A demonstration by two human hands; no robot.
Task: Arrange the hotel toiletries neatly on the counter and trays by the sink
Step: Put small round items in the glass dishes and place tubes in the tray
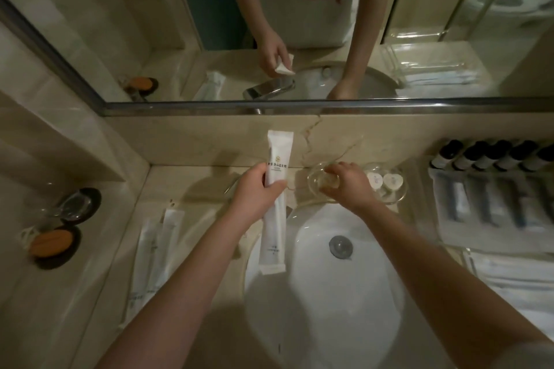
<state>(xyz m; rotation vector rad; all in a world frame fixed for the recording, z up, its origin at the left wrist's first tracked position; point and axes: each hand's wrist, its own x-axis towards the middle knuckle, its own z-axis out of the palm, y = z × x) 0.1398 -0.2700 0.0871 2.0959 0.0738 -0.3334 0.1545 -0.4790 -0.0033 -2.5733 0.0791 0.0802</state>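
long white sachet [275, 204] upright above basin's [323, 293] back rim | left hand [254, 192] grasping it mid-length | right hand [347, 186] fingers gripping glass dish [314, 181] on surface [186, 186] behind basin | two more sachets [153, 252] flat at left

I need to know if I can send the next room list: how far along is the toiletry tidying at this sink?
Partly done. The dark-capped bottles stand in a row on the right tray, and two sachets lie on the left counter. In hand: the left hand holds a long white sachet over the sink; the right hand is at the glass dish. That sachet remains to be placed.
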